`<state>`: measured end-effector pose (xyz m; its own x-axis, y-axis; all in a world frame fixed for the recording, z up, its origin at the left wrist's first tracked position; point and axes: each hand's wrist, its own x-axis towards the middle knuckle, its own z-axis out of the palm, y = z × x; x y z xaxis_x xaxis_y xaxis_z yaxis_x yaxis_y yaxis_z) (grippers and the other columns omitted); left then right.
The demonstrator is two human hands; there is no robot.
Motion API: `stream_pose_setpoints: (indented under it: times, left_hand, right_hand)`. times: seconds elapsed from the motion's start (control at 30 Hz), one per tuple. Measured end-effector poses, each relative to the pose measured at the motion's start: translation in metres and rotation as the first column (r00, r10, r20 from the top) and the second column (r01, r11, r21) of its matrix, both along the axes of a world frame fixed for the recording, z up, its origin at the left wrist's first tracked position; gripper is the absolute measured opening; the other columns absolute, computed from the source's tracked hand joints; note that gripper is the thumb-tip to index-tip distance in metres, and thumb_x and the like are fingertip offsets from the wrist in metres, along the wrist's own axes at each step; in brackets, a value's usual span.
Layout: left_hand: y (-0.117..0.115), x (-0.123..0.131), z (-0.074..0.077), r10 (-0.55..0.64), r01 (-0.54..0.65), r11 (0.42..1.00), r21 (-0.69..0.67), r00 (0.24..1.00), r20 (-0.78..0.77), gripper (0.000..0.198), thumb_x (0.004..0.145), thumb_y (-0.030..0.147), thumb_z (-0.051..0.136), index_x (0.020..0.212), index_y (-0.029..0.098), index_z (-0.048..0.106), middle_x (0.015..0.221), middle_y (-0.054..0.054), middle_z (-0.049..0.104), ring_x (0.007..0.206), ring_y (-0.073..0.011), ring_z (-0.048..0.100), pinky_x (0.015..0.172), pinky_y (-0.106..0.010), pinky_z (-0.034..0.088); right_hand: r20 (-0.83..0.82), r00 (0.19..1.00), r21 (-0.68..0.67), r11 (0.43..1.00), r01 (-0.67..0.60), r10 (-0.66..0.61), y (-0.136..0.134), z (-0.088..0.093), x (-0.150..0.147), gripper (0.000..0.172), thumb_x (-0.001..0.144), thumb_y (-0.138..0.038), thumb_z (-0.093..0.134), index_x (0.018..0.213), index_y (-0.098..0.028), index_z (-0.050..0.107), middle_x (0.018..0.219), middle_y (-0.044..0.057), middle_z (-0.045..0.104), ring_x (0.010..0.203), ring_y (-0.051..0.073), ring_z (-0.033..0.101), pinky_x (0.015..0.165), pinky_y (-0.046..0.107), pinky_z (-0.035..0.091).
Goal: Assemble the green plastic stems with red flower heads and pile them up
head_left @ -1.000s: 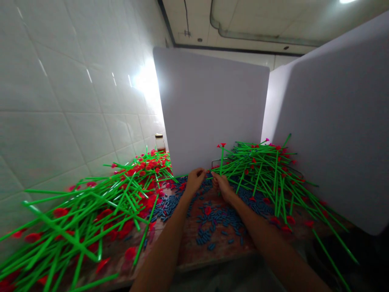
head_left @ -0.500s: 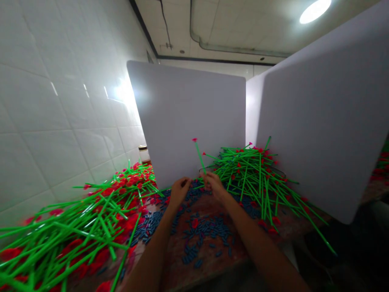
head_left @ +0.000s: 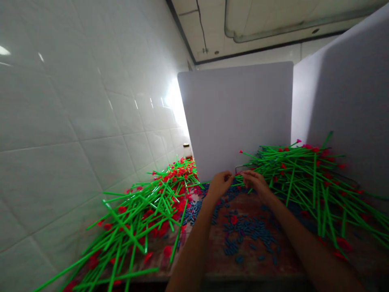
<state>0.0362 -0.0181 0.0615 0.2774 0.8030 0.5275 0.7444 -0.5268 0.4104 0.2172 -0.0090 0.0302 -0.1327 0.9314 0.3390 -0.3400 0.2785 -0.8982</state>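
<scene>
My left hand (head_left: pixel 221 185) is closed, thumb and fingertips pinched together; what they hold, if anything, is too small to make out. Just to its right, my right hand (head_left: pixel 255 182) has its fingers bent together, pointing at the left one. A small reddish spot shows by its fingertips, but I cannot tell what it is. Below both hands, small dark blue cylindrical pieces (head_left: pixel 253 229) lie scattered on the worn reddish table (head_left: pixel 225 263). A single red flower-shaped piece (head_left: pixel 234 219) lies among them.
A heap of green stems with red heads (head_left: pixel 146 215) spreads along the tiled wall (head_left: pixel 85 121) on the left. Another stem pile (head_left: pixel 300 174) stands at right. White panels (head_left: pixel 240 117) rise behind and at right. A jar (head_left: pixel 187 151) stands at the back.
The upright green stem with a pink tip, held in my right hand before, no longer shows there. My hands are closer together. The view has swung left, shifting the scene rightward.
</scene>
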Motion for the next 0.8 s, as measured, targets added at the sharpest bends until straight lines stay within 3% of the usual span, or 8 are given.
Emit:
stream_pose_setpoints:
  times: [0.1,0.17,0.3,0.4,0.47,0.6,0.8]
  left_hand:
    - [0.003,-0.024,0.014,0.137,-0.185,0.966,-0.180,0.959,-0.248,0.029,0.079,0.033,0.050,0.099,0.020,0.067,0.093,-0.005,0.069,0.081,-0.0162,0.061,0.069,-0.023,0.045]
    - [0.008,-0.051,0.020,0.204,-0.285,0.928,-0.241,0.928,-0.312,0.028,0.074,0.024,0.052,0.097,0.018,0.067,0.090,-0.006,0.069,0.079,-0.0164,0.061,0.069,-0.023,0.045]
    - [0.014,-0.107,0.017,0.424,-0.523,0.828,-0.201,0.819,-0.386,0.036,0.075,0.019,0.047,0.108,0.016,0.062,0.104,-0.014,0.064,0.094,-0.0241,0.060,0.078,-0.032,0.046]
    - [0.013,-0.128,0.003,0.551,-0.653,0.747,-0.124,0.713,-0.433,0.040,0.075,0.017,0.047,0.113,0.014,0.056,0.124,-0.021,0.051,0.116,-0.0344,0.046,0.087,-0.044,0.042]
    - [0.014,-0.132,-0.007,0.567,-0.677,0.729,-0.098,0.679,-0.467,0.043,0.073,0.014,0.049,0.116,0.016,0.054,0.131,-0.020,0.045,0.121,-0.0359,0.041,0.089,-0.046,0.041]
    - [0.017,-0.127,-0.021,0.550,-0.669,0.740,-0.072,0.663,-0.507,0.032,0.078,0.021,0.049,0.109,0.019,0.057,0.120,-0.017,0.053,0.117,-0.0335,0.046,0.087,-0.046,0.042]
    - [0.016,-0.126,-0.009,0.528,-0.611,0.791,-0.025,0.702,-0.479,0.028,0.082,0.019,0.043,0.102,0.020,0.063,0.108,-0.013,0.062,0.104,-0.0267,0.057,0.089,-0.040,0.040]
  right_hand:
    - [0.079,0.995,0.028,0.998,-0.059,0.057,-0.001,-0.003,-0.006,0.036,0.060,-0.044,0.073,0.078,-0.014,0.063,0.053,-0.003,0.056,0.042,0.009,0.047,0.042,0.020,0.036]
    - [0.123,0.990,0.033,0.997,-0.072,0.068,-0.003,-0.004,-0.009,0.035,0.059,-0.044,0.073,0.076,-0.014,0.064,0.051,-0.003,0.055,0.040,0.008,0.046,0.041,0.020,0.034]
    - [0.170,0.983,0.036,0.996,-0.082,0.075,-0.004,-0.004,-0.012,0.032,0.059,-0.043,0.072,0.073,-0.014,0.064,0.050,-0.003,0.055,0.040,0.008,0.045,0.040,0.020,0.033]
    - [0.162,0.984,0.062,0.994,-0.086,0.075,-0.003,-0.005,-0.012,0.030,0.061,-0.042,0.071,0.071,-0.015,0.064,0.049,-0.003,0.055,0.040,0.008,0.046,0.040,0.020,0.033]
    - [0.159,0.984,0.067,0.993,-0.094,0.083,-0.003,-0.005,-0.013,0.029,0.062,-0.041,0.070,0.070,-0.015,0.063,0.049,-0.003,0.054,0.040,0.008,0.046,0.040,0.019,0.032]
    - [0.145,0.986,0.063,0.994,-0.089,0.079,-0.004,-0.003,-0.015,0.026,0.062,-0.039,0.069,0.069,-0.015,0.063,0.047,-0.004,0.053,0.040,0.008,0.045,0.039,0.019,0.030]
    - [0.159,0.986,0.067,0.996,-0.054,0.043,0.001,-0.004,-0.013,0.024,0.064,-0.038,0.066,0.070,-0.015,0.063,0.048,-0.004,0.054,0.040,0.008,0.046,0.040,0.019,0.031]
